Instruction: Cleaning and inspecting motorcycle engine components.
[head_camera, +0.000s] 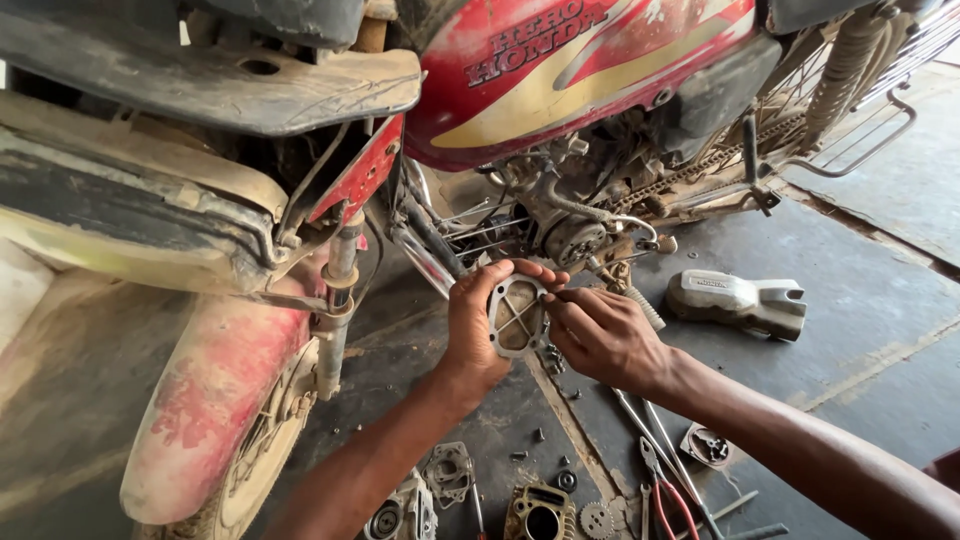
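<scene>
My left hand grips a flat metal gasket, thumb and fingers curled round its left rim and pinching it upright in front of the engine. My right hand meets the gasket from the right, its fingertips pressed together on the upper right edge. The gasket is a thin grey plate with a large central opening and bolt holes at its corners; it hangs in the air just below the stripped engine, clear of the floor.

Above it sits the red fuel tank with a yellow stripe. At lower left is the dusty red front mudguard, with the fork leg beside it. On the floor to the right lies a grey engine cover, well apart from my hands. Near the lower edge lie a cylinder block, a small gear, scattered bolts and red-handled pliers, the last under my right forearm.
</scene>
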